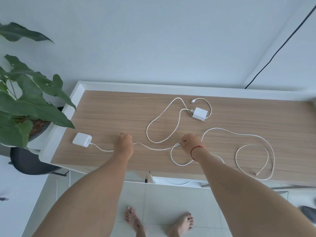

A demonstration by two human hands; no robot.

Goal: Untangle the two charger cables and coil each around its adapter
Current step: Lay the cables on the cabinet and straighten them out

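Near right, long cable [217,128] loops loosely on desk [119,108]. L hand [124,142] curls round it & R hand [189,141] pinches it, prob. to draw a stretch straight from left adapter [82,140]. Far: 2nd adapter [200,113] w/ 2nd cable [177,98], looks separate.

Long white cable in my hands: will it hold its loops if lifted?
Probably floppy: the long cable lies in loose curves on the table, so lifted loops would likely collapse. With the left hand and right hand gripping it, its small adapter may drag along.
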